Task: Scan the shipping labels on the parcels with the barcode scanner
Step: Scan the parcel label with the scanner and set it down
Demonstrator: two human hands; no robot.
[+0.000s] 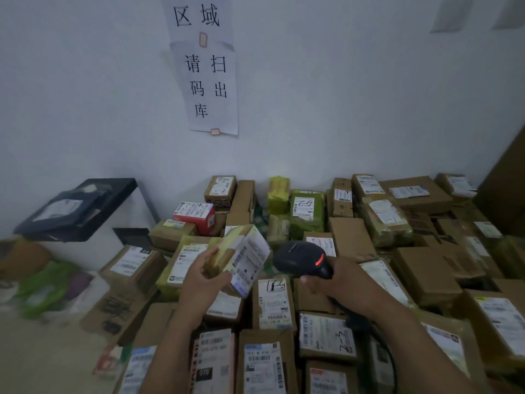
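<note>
My left hand grips a small taped cardboard parcel and holds it tilted above the pile. Its white shipping label with barcodes faces right. My right hand holds a black barcode scanner by the handle. The scanner's head sits just right of the label and a red light glows on its top. A dark cable trails from the handle down past my right forearm.
Several labelled cardboard parcels cover the floor from the wall to the front edge. Green-wrapped packages lie near the wall. A black stand with a dark tray is at left, green bags beneath it. Paper signs hang on the wall.
</note>
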